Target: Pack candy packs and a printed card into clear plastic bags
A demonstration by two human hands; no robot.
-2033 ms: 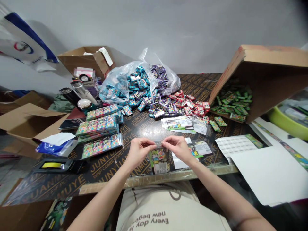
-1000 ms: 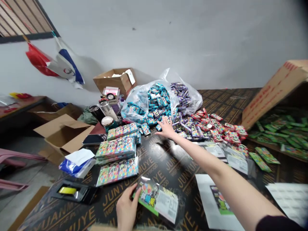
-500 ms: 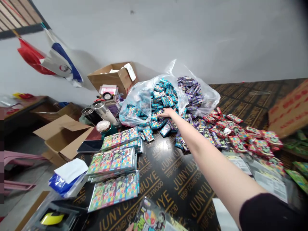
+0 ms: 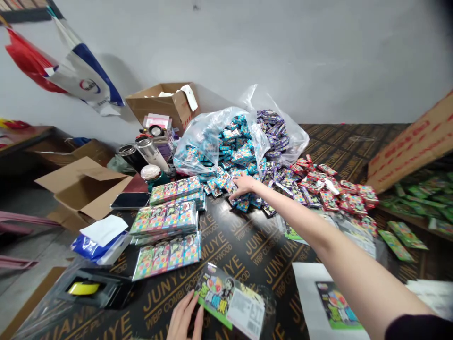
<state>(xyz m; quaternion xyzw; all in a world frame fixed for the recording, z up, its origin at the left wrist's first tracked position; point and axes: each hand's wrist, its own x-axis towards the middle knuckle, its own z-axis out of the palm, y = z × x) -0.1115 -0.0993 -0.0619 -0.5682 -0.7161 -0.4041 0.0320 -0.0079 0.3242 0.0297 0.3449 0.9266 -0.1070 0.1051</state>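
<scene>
Now, right hand: fingers spread open on loose teal packets, nothing visibly held.
Left hand: half-open at green-edged foil packet, hold unclear.

The head-worn camera looks forward and down from the person's head; it sits close above a black plywood tabletop, facing a grey wall at 12 o'clock; the left hand shows at 6 o'clock, the right hand near centre.
</scene>
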